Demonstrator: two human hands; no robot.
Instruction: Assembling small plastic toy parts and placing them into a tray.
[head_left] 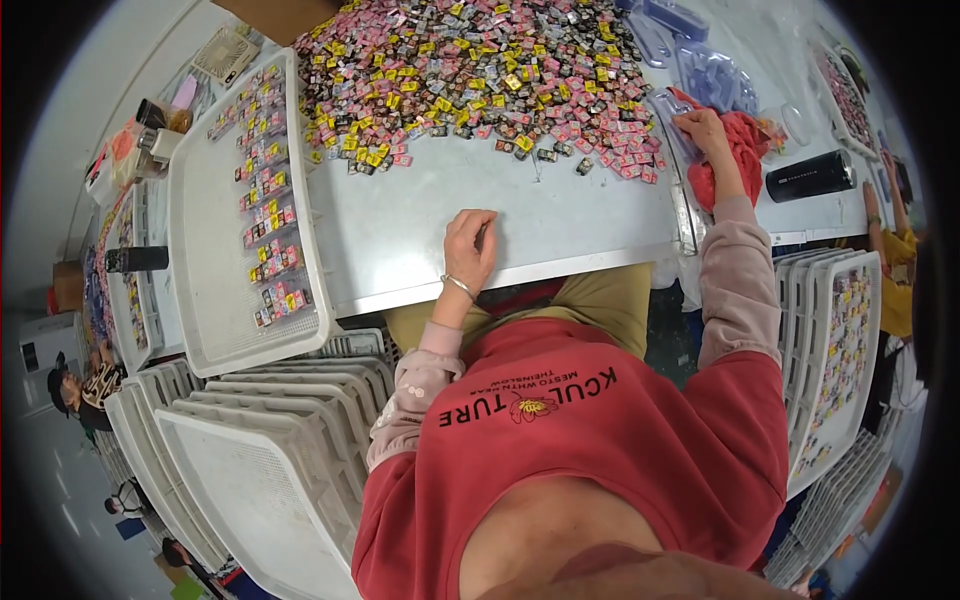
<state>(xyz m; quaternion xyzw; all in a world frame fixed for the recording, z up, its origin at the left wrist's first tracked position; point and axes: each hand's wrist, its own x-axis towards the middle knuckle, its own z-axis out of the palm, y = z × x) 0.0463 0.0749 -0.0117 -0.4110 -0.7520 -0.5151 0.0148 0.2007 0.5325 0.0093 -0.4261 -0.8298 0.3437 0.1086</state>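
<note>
My left hand (470,245) rests on the bare grey tabletop (420,225) near its front edge, fingers loosely curled, holding nothing that I can see. My right hand (700,130) reaches out to the right and touches a clear plastic blister tray (668,105) beside a red cloth (740,150). A large heap of small pink, yellow and black wrapped pieces (480,70) covers the far part of the table. On my left, a white perforated tray (215,290) holds filled blister packs in a row (268,200).
A stack of white trays (270,440) stands at my lower left. More clear blister trays (700,60) lie at the back right, next to a black cylinder (810,175). Another filled tray (835,350) sits at my right. Other people work at both sides.
</note>
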